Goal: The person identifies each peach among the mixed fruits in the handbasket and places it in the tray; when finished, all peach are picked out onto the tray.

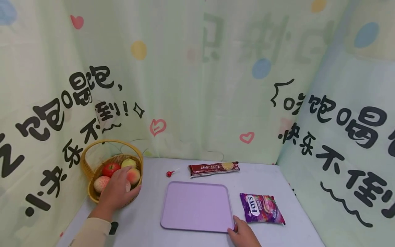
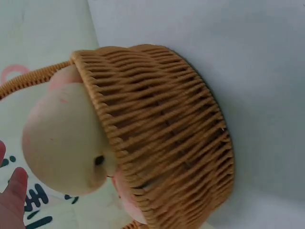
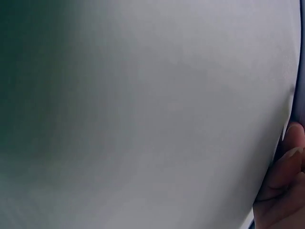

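Observation:
My left hand (image 1: pixel 116 190) reaches over a wicker basket (image 1: pixel 89 192) with a tall handle, its fingers spread above the fruit. In the basket are a red apple (image 1: pixel 110 169), a yellow-green fruit (image 1: pixel 128 162), a pinkish peach (image 1: pixel 101 184) and an orange-pink peach (image 1: pixel 133 176). The left wrist view has a pale peach (image 2: pixel 62 140) bulging over the basket's rim, a fingertip (image 2: pixel 18 183) close beside it. My right hand (image 1: pixel 243 233) pinches the near right corner of a flat purple tray (image 1: pixel 196 206); in the right wrist view, curled fingers (image 3: pixel 286 171) are at its edge.
A red lollipop (image 1: pixel 169 174) and a long dark-red biscuit packet (image 1: pixel 213 168) lie behind the tray. To its right is a purple Fox's candy bag (image 1: pixel 261 208). Printed curtains (image 1: pixel 197 85) enclose the white table (image 1: pixel 145 223) at the back and sides.

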